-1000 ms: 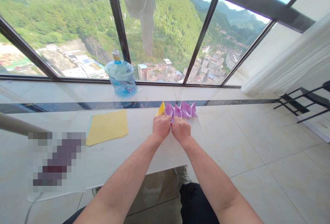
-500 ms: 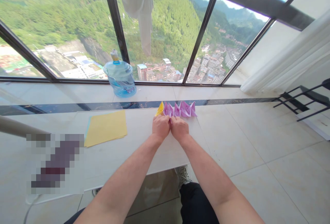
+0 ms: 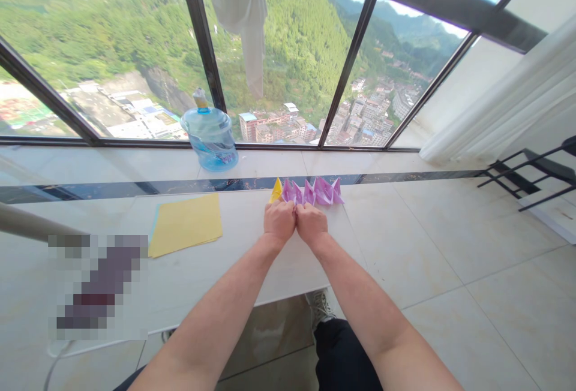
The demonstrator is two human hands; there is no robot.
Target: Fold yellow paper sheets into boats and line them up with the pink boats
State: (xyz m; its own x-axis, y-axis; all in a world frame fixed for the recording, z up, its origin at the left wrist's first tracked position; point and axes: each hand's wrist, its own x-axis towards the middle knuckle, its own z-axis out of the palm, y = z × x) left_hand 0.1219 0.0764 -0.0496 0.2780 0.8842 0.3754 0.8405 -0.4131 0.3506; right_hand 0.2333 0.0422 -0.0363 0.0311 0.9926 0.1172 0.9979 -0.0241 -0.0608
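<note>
My left hand and my right hand are closed and pressed against each other above the white table. Their fingers pinch purple folded paper, whose pointed tips rise just beyond the knuckles; the lower part is hidden by the hands. A yellow folded paper point shows beyond the left hand. More purple folded paper pieces stand in a row beyond the right hand, at the table's far edge. Whether the pieces are joined I cannot tell.
Yellow paper sheets lie left of my hands, with a light blue edge showing. A blurred-out dark object is farther left. A large blue water bottle stands by the window. A black metal rack is at the right.
Both hands have shifted very slightly left. The yellow point and the nearest purple tips have moved a little left, and two purple tips now stand farther apart.
</note>
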